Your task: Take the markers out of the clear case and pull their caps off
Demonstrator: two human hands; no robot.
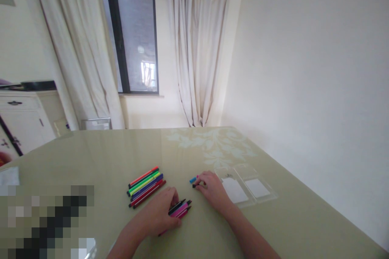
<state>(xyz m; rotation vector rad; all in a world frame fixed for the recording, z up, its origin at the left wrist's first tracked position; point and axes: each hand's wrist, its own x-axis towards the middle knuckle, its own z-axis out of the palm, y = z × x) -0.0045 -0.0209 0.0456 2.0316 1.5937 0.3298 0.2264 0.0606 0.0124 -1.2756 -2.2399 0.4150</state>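
Note:
My left hand [161, 210] is curled round a small bundle of felt-tip pens [181, 208], black and pink ones, whose tips poke out to the right on the table. My right hand [212, 189] rests on the table with its fingers closed over a few more pens [193, 179]; a blue tip and a pink tip stick out to the left. A row of several felt-tip pens [146, 186], red, green, yellow, blue and dark red, lies side by side just left of my left hand.
A clear plastic pen case [257, 188] lies open right of my right hand. The glossy olive table [121, 149] carries a pale flower pattern at the back. A white wall runs along the right; curtains, a window and a white cabinet [21, 117] stand behind.

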